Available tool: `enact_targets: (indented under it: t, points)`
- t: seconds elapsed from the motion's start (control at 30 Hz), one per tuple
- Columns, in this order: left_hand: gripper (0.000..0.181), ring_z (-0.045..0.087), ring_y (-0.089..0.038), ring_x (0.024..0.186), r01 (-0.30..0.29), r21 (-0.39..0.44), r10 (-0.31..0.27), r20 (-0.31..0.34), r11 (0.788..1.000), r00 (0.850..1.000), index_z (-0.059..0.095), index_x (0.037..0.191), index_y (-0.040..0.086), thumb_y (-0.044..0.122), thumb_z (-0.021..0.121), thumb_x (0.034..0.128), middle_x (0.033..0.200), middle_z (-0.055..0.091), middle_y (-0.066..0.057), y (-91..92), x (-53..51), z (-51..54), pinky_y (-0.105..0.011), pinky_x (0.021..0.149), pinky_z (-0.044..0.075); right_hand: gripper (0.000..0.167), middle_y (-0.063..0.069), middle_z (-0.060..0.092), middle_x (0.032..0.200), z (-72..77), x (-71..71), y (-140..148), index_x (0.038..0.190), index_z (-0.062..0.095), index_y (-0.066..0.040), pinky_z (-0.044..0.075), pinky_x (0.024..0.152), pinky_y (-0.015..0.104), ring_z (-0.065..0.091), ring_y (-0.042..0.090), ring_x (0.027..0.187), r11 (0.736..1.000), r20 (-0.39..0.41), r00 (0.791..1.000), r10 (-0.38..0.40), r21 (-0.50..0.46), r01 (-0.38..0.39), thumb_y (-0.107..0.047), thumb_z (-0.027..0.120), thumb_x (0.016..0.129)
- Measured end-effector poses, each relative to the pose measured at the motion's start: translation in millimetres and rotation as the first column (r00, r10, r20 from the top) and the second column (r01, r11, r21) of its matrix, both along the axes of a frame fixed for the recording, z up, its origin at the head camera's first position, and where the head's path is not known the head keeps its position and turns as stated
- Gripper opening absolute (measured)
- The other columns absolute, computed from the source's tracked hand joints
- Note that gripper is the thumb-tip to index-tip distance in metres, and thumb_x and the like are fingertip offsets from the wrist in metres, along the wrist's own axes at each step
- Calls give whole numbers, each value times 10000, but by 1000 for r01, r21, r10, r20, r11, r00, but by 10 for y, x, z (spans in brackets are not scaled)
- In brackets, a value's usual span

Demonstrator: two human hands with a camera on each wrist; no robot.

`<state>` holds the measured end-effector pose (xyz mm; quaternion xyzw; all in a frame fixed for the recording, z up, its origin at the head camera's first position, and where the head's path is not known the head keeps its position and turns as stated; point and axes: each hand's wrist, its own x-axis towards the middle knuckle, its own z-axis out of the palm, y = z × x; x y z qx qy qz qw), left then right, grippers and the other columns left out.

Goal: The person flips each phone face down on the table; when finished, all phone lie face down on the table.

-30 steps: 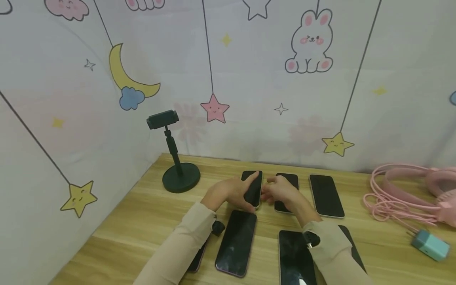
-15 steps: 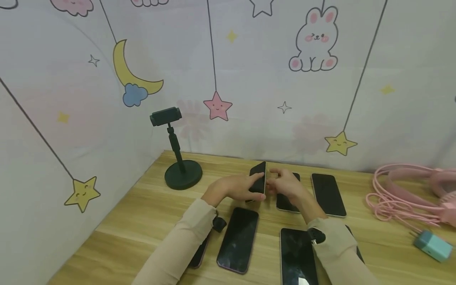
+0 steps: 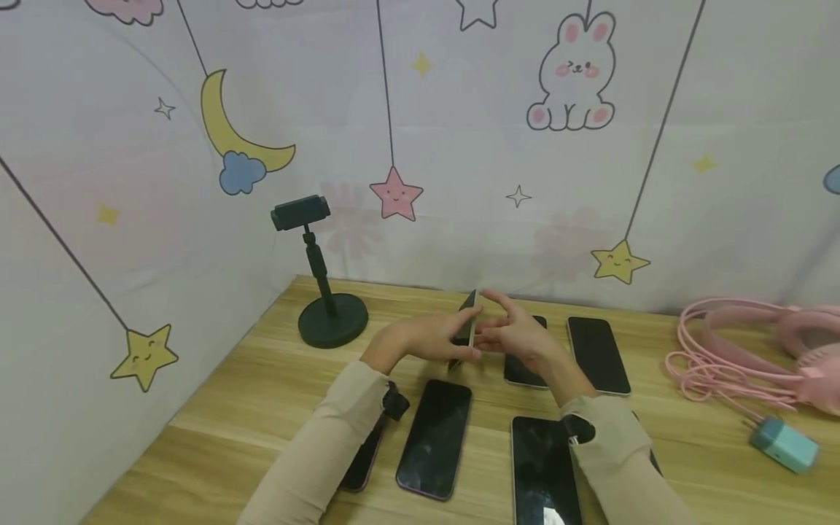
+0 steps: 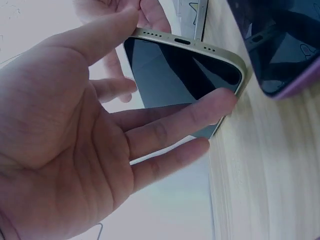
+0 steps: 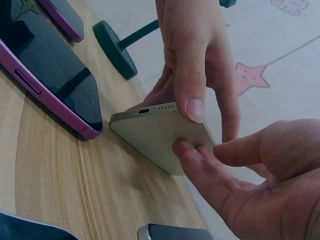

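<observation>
On tbl (image 3: 223, 408) | L hand (image 3: 429, 335) pinches smartphone (image 4: 160, 70), R hand (image 3: 523, 340) spread against pale back (image 5: 150, 137) | seen R-wrist, not L-wrist | flat b4, now tipped

tilted phone (image 3: 464, 333) partly hidden, headphones (image 3: 803, 339) cropped at head view's right

Perhaps a home: cartoon wall covering (image 3: 459, 244), wooden tabletop (image 3: 256, 415), pink headphones (image 3: 820, 379).

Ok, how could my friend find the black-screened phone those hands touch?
On the light wooden table, find the dark green, round-based stand, back left. Go right to the bare left hand gripping the pale-backed phone; the bare right hand touches it. It alone is tipped up; neighbouring phones lie flat.
</observation>
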<state>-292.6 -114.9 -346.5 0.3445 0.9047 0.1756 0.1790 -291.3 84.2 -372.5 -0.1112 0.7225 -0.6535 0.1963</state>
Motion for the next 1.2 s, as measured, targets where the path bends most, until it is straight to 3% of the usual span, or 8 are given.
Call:
enact_targets:
  t: [0.2,0.4,0.63,0.7,1.03,1.2]
  points:
    - [610,607,-195,982,45,45,-44,-20,998,999,324,1531,107,315,592,1023,1305,580,-95,-39,-23,-11,-362,890,480,836,318,535,1318,-33,-2,-18,1622,121,-187,495,972,479,629,311,1127,999,-4,999,53,-11,-53,120,528,959]
    - [543,625,-214,1141,21,105,-24,28,994,999,384,1450,47,217,632,999,1426,513,-118,-93,-56,2,-337,910,513,832,314,448,1441,-51,9,-34,1625,81,-197,470,1000,502,551,396,1256,994,5,994,106,-1,-106,74,535,981]
    - [522,691,-161,977,-15,146,-2,115,989,993,397,1418,49,135,655,973,1119,672,-93,-162,-82,45,-329,838,533,878,366,237,1546,-81,19,-13,1626,47,-261,359,1073,591,365,494,1384,990,77,987,138,32,-141,63,546,980]
    - [516,687,-169,993,-15,150,-4,123,989,992,403,1410,59,124,659,967,1131,673,-100,-184,-84,53,-340,845,532,885,369,193,1560,-91,22,-13,1625,36,-273,347,1076,603,318,508,1404,988,98,984,146,36,-150,57,545,981]
    - [536,653,-181,930,-26,101,15,107,995,994,427,1405,61,90,699,944,1135,643,-128,-223,-83,109,-324,814,526,865,356,232,1548,-80,8,6,1623,61,-294,359,1064,607,374,490,1379,989,108,986,127,66,-135,52,537,989]
    - [523,622,-177,913,-34,37,32,65,999,997,462,1391,77,101,718,936,1126,626,-117,-254,-74,96,-311,806,513,853,353,280,1531,-92,4,-21,1624,75,-273,364,1058,610,408,477,1362,988,102,986,136,56,-142,60,534,987]
